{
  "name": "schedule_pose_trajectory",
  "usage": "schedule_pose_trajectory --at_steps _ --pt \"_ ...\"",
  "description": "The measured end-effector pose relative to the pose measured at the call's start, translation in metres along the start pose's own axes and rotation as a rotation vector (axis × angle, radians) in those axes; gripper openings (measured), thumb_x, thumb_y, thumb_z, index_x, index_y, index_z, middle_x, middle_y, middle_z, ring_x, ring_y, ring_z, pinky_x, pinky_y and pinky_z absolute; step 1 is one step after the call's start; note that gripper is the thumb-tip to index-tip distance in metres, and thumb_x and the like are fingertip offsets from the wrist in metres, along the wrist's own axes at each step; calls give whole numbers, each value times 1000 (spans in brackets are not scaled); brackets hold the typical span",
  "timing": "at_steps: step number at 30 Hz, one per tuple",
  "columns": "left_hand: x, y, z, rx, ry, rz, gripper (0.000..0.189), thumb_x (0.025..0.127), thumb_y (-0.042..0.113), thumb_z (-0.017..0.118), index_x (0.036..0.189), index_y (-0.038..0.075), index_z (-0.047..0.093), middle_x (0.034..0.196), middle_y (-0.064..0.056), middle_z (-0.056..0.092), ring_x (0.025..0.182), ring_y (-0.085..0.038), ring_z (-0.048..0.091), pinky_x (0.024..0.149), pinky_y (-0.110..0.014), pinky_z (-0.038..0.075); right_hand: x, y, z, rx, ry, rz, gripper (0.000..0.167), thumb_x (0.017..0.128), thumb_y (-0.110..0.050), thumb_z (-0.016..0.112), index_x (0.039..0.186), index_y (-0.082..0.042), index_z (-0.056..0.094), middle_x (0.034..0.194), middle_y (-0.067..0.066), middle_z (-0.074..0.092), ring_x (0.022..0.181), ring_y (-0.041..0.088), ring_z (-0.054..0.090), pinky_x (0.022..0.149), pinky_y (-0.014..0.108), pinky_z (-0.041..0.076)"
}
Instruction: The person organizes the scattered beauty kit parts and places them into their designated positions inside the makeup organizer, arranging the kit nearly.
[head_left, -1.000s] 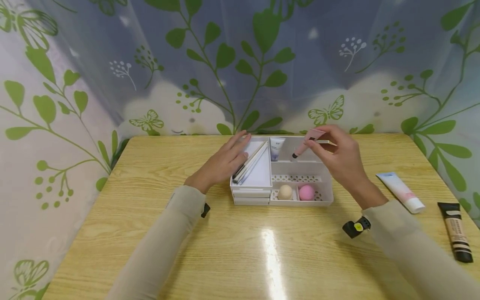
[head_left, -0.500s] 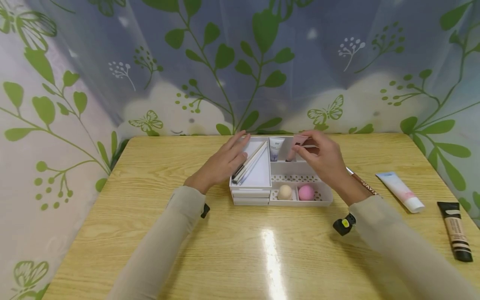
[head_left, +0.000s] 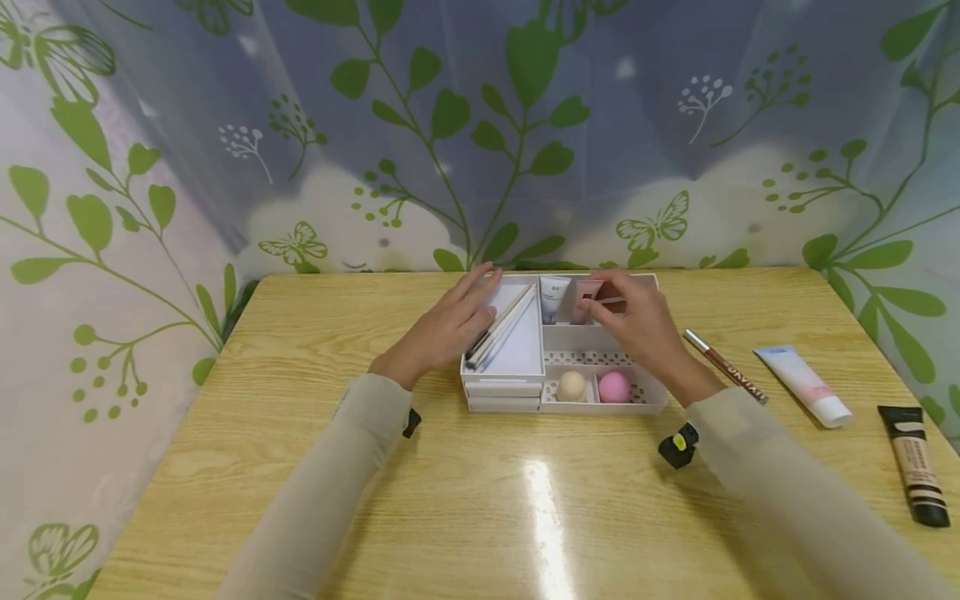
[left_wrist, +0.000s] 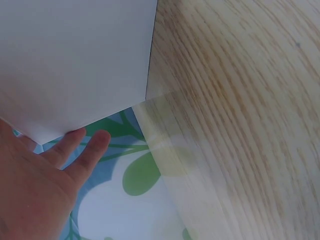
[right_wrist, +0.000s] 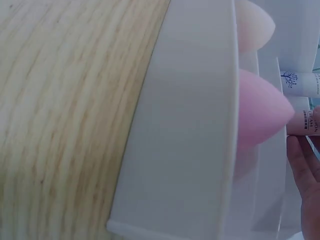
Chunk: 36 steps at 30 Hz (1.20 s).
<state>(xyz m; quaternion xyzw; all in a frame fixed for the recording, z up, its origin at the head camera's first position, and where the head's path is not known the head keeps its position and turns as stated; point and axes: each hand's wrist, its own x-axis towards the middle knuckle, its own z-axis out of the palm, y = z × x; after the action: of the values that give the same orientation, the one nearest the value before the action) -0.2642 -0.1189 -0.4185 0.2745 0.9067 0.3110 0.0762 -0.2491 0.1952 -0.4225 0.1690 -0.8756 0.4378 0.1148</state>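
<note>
A white cosmetics organizer point(head_left: 504, 381) sits at the back of the table. My left hand point(head_left: 444, 332) rests along its left edge with fingers extended; in the left wrist view the fingers lie against the white side wall. In the back right compartment, my right hand point(head_left: 637, 321) pinches a small pink tube point(head_left: 587, 292) near its flat upper end. That tube stands upright, cap end down, beside a white tube point(head_left: 553, 292) in the same compartment. The right wrist view also shows the pink tube point(right_wrist: 299, 123) between my fingers, partly cut off by the frame.
Makeup brushes point(head_left: 498, 329) lie in the left tray. A beige sponge point(head_left: 571, 386) and a pink sponge point(head_left: 614, 387) fill the front compartments. On the table's right lie a brown pencil-shaped stick point(head_left: 723, 365), a white-pink tube point(head_left: 802, 385) and a black-beige tube point(head_left: 914, 465). A patterned curtain point(head_left: 480, 167) hangs behind.
My right hand has moved left and down, bringing the pink tube from above the organizer into the back compartment and turning it upright. The left hand has stayed in place.
</note>
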Motion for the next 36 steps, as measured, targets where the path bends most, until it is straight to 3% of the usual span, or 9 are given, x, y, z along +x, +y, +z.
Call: schedule_pose_trajectory --at_steps 4,24,36 --pt "0 1 -1 -11 2 2 63 117 48 27 176 36 7 184 14 -5 172 -30 5 136 -64 14 2 1 0 8 -2 13 34 103 -9 76 134 1 66 113 21 76 110 37 76 96 54 64" --pt "-1 2 -2 -5 3 1 64 117 47 27 176 34 7 185 11 -3 171 -31 7 136 -64 15 2 4 1 0 -23 20 43 103 -7 76 143 1 62 120 24 76 110 40 76 97 53 63" --pt "-2 2 -1 -16 1 -8 63 117 47 28 176 36 7 184 14 -4 171 -31 7 135 -66 15 -5 5 -5 45 -41 72 53 105 -16 75 152 -3 55 128 20 73 119 38 72 105 56 60"
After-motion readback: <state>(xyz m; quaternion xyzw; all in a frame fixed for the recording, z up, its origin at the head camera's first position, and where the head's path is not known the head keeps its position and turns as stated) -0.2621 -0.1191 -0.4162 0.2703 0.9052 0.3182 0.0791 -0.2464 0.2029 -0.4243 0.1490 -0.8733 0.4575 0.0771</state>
